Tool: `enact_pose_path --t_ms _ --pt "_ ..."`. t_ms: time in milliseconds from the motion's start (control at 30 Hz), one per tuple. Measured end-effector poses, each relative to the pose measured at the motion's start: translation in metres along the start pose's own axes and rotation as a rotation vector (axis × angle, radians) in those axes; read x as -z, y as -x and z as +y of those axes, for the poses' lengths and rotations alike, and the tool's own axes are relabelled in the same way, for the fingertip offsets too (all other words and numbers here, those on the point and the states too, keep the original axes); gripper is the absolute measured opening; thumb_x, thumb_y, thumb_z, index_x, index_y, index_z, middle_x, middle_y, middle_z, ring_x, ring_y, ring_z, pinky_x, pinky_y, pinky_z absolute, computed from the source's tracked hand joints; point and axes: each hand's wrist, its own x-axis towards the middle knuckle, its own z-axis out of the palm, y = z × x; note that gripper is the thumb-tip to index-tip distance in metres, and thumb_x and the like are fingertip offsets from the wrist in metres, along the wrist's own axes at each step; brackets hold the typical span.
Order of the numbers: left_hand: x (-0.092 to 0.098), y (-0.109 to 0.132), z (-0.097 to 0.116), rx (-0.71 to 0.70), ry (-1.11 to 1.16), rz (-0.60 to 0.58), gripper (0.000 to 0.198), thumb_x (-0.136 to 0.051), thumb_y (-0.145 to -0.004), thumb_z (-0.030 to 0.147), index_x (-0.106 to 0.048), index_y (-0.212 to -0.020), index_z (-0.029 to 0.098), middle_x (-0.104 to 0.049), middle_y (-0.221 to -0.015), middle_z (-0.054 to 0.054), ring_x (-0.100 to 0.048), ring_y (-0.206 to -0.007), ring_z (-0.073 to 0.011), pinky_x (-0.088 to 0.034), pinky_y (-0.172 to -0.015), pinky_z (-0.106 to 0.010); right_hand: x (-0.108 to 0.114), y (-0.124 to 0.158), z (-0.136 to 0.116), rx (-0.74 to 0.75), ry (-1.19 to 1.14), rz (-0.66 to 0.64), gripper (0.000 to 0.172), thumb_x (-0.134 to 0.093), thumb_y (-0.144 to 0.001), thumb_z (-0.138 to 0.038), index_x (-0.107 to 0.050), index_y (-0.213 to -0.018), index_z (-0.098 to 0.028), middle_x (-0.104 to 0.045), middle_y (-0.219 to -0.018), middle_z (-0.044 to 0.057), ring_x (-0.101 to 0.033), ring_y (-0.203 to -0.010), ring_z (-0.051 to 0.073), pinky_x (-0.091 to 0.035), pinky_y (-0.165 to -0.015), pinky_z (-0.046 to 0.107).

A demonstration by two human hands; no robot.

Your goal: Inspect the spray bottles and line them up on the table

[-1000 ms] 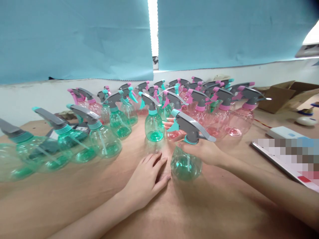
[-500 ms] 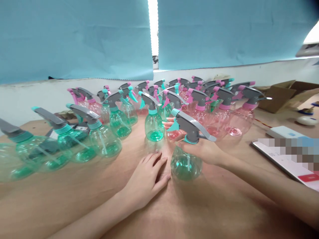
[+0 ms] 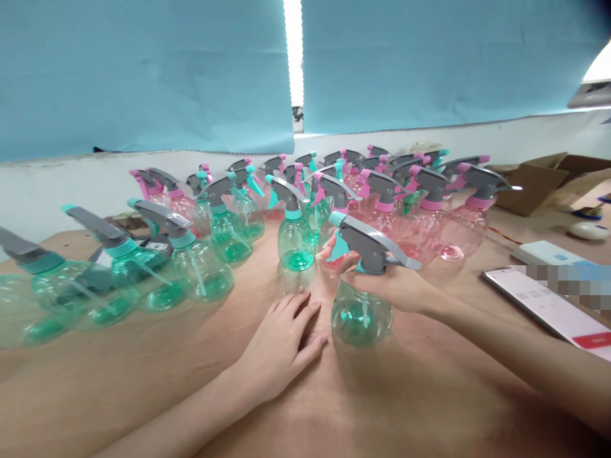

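My right hand [image 3: 398, 287] is wrapped round the neck of a green spray bottle [image 3: 363, 321] with a grey and teal spray head, held upright. My left hand [image 3: 281, 340] lies flat on the wooden table [image 3: 191, 375], fingers spread, just left of that bottle and holding nothing. A green bottle [image 3: 296, 245] stands beyond my left fingertips. Behind my right hand are pink bottles, one of them a pink bottle [image 3: 422, 235] with a grey and pink head. On the left stands a row of green bottles, the nearest to my hand being a clear green bottle [image 3: 203, 273].
Several more green and pink bottles crowd the back of the table. On the right lie a phone [image 3: 539, 305], a white box [image 3: 548, 254] and a white mouse [image 3: 588, 231]. An open cardboard box [image 3: 534, 184] sits at the back right, below blue curtains [image 3: 143, 76].
The held green bottle has moved slightly to the right with my right hand, whose fingers now show less past the spray head. My left hand has stayed still.
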Motion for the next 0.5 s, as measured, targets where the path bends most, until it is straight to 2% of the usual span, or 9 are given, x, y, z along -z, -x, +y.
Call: enact_pose_path --t_ms 100,200,267,400,500 --pt "0.000 0.000 0.000 -0.002 0.004 0.007 0.044 -0.051 -0.095 0.037 -0.050 -0.132 0.015 -0.050 -0.137 -0.016 -0.045 -0.126 -0.0312 -0.038 -0.103 -0.050 0.000 0.000 -0.001 -0.002 -0.023 0.039 0.019 -0.050 -0.061 -0.015 -0.055 -0.077 -0.024 -0.065 -0.083 0.000 -0.063 -0.073 0.016 -0.049 -0.059 0.027" --pt "0.000 0.000 0.001 0.000 0.005 0.008 0.044 -0.052 -0.094 0.036 -0.051 -0.132 0.014 -0.050 -0.136 -0.016 -0.045 -0.125 -0.0313 -0.038 -0.103 -0.050 0.000 -0.001 0.001 0.000 -0.051 0.051 0.015 -0.050 -0.062 -0.017 -0.054 -0.077 -0.023 -0.064 -0.081 0.000 -0.062 -0.071 0.016 -0.048 -0.056 0.025" --pt "0.000 0.001 0.001 0.001 0.001 0.003 0.044 -0.052 -0.094 0.036 -0.051 -0.132 0.015 -0.050 -0.136 -0.015 -0.045 -0.125 -0.0312 -0.038 -0.103 -0.050 0.000 -0.001 0.002 -0.010 -0.052 0.037 0.022 -0.051 -0.062 -0.016 -0.057 -0.082 -0.023 -0.065 -0.084 0.000 -0.062 -0.071 0.015 -0.049 -0.057 0.026" --pt "0.001 0.000 0.001 0.002 -0.004 -0.003 0.044 -0.051 -0.094 0.036 -0.051 -0.132 0.015 -0.049 -0.137 -0.015 -0.044 -0.125 -0.0313 -0.038 -0.103 -0.050 0.001 0.000 0.008 0.013 -0.010 0.008 0.044 -0.051 -0.063 -0.014 -0.064 -0.104 -0.027 -0.068 -0.083 -0.001 -0.063 -0.071 0.017 -0.051 -0.063 0.029" --pt "0.001 -0.001 0.001 0.006 -0.007 -0.003 0.044 -0.051 -0.095 0.037 -0.051 -0.132 0.014 -0.049 -0.138 -0.015 -0.044 -0.126 -0.0314 -0.037 -0.103 -0.050 0.000 0.001 0.014 0.056 0.045 0.034 0.047 -0.053 -0.069 -0.017 -0.063 -0.114 -0.028 -0.069 -0.079 -0.001 -0.063 -0.071 0.019 -0.052 -0.066 0.031"
